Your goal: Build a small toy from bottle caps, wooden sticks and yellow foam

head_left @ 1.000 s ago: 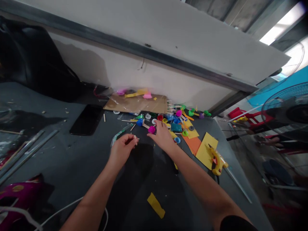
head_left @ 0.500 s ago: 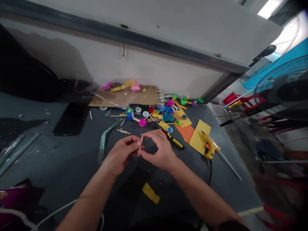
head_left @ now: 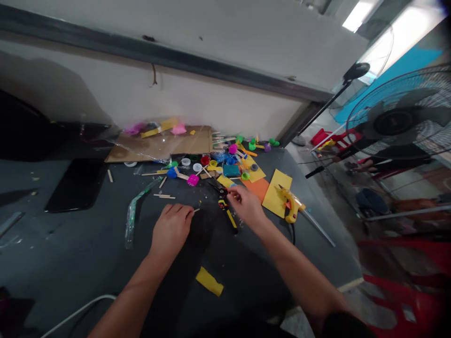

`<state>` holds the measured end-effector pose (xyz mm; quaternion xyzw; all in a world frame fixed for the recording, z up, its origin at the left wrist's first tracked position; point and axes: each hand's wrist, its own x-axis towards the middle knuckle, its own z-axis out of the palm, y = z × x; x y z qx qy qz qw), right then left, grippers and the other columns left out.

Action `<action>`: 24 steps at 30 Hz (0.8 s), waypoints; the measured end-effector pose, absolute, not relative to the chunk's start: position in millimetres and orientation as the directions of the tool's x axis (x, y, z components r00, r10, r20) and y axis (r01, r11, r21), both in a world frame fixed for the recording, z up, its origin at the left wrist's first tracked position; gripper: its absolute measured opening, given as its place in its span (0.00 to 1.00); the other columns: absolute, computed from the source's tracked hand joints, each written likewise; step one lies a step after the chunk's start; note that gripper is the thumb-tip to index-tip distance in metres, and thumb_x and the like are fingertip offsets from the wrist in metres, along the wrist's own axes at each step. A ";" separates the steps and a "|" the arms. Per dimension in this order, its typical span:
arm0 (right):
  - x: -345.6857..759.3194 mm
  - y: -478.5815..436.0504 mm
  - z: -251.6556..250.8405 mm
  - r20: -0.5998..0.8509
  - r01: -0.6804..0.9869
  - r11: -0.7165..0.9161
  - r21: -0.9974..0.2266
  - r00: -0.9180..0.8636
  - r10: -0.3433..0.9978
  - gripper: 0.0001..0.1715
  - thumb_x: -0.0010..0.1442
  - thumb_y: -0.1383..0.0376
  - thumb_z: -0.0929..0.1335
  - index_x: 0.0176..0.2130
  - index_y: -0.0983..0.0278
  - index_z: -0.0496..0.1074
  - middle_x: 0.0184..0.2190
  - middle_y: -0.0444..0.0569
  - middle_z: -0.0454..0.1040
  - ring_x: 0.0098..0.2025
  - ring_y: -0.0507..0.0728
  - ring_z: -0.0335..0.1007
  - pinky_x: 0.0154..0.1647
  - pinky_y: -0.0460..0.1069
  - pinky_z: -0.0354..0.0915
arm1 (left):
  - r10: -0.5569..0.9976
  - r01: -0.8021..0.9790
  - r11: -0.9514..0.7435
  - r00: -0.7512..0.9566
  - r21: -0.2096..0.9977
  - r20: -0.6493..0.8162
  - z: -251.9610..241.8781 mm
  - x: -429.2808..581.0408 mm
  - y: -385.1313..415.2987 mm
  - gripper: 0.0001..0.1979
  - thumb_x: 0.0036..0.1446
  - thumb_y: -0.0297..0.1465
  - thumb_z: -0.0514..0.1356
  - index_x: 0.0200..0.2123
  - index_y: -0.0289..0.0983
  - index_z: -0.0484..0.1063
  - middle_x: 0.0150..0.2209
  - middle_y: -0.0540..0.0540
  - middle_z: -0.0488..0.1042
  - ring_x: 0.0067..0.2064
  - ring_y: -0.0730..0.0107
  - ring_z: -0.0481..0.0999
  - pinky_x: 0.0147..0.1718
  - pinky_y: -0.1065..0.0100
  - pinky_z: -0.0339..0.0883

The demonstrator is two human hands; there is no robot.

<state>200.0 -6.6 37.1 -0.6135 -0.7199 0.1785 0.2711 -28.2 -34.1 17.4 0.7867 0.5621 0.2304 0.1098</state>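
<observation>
My left hand point(head_left: 172, 230) is closed, palm down, just above the dark table. It pinches a short wooden stick point(head_left: 196, 210), whose tip sticks out past the fingertips. To its right, my right hand point(head_left: 245, 206) has its fingers curled at the pivot of a pair of pliers point(head_left: 229, 217) with yellow and black handles. The jaws point away toward the scattered pieces; one handle hangs toward me. A yellow paper scrap point(head_left: 209, 281) lies nearer to me, between my forearms.
Coloured bottle caps point(head_left: 193, 180), sticks and card pieces cover the table's back. A yellow glue gun point(head_left: 291, 206) rests on yellow paper point(head_left: 276, 188) at right. A black phone point(head_left: 75, 185) and a plastic-wrapped strip point(head_left: 132, 216) lie at left. A fan point(head_left: 394, 122) stands beyond the table.
My right hand has let go of the stick and moved away to take hold of the pliers, which have shifted left. My left hand keeps the stick and has turned palm down. The view swung right.
</observation>
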 end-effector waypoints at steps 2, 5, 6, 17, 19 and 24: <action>210.0 20.6 40.9 0.142 0.874 0.139 -0.465 -0.082 0.986 0.10 0.60 0.63 0.63 0.38 0.63 0.72 0.34 0.49 0.75 0.37 0.55 0.69 0.38 0.48 0.62 | 0.910 0.852 -0.376 0.264 0.365 0.321 8.5 -27.2 -30.4 0.11 0.60 0.31 0.52 0.33 0.38 0.74 0.32 0.42 0.74 0.38 0.59 0.71 0.42 0.59 0.62; 206.1 54.0 44.8 0.051 0.966 0.082 -0.247 -0.071 0.996 0.11 0.59 0.61 0.65 0.36 0.65 0.74 0.36 0.53 0.75 0.40 0.58 0.70 0.39 0.48 0.61 | 0.908 0.857 -0.351 0.214 0.377 0.359 -0.2 -28.2 -29.4 0.11 0.59 0.32 0.53 0.42 0.36 0.72 0.38 0.40 0.73 0.41 0.57 0.71 0.44 0.58 0.63; 201.7 61.3 44.5 0.015 0.981 0.070 -0.181 -0.069 0.998 0.13 0.57 0.60 0.66 0.36 0.66 0.74 0.36 0.56 0.75 0.42 0.59 0.70 0.40 0.49 0.60 | 0.917 0.857 -0.332 0.196 0.393 0.348 -0.8 -29.5 -30.7 0.13 0.58 0.31 0.54 0.45 0.35 0.71 0.40 0.39 0.73 0.43 0.56 0.70 0.44 0.57 0.64; 191.3 60.4 51.0 0.225 0.922 0.137 -0.362 -0.057 0.973 0.08 0.57 0.62 0.65 0.32 0.63 0.70 0.31 0.50 0.74 0.36 0.57 0.69 0.36 0.48 0.59 | 0.998 0.728 -0.046 -0.001 0.684 0.068 18.4 -60.2 -50.9 0.13 0.55 0.33 0.55 0.43 0.38 0.72 0.43 0.43 0.72 0.39 0.64 0.74 0.41 0.64 0.68; 181.0 39.2 58.5 0.277 0.826 0.178 -0.536 -0.027 0.961 0.10 0.58 0.59 0.63 0.36 0.62 0.68 0.30 0.47 0.73 0.33 0.55 0.68 0.33 0.47 0.60 | 0.998 0.670 0.015 -0.059 0.742 0.033 20.0 -59.7 -47.1 0.13 0.56 0.36 0.55 0.41 0.38 0.73 0.41 0.44 0.73 0.38 0.65 0.74 0.39 0.65 0.67; 132.2 -22.7 45.7 0.102 0.627 0.284 -0.726 -0.310 0.945 0.07 0.56 0.60 0.65 0.36 0.60 0.66 0.28 0.41 0.71 0.30 0.53 0.68 0.31 0.45 0.59 | 0.989 0.302 0.140 -0.080 0.943 -0.121 19.1 -48.3 -41.1 0.21 0.55 0.47 0.52 0.33 0.36 0.74 0.30 0.47 0.75 0.32 0.66 0.73 0.30 0.68 0.66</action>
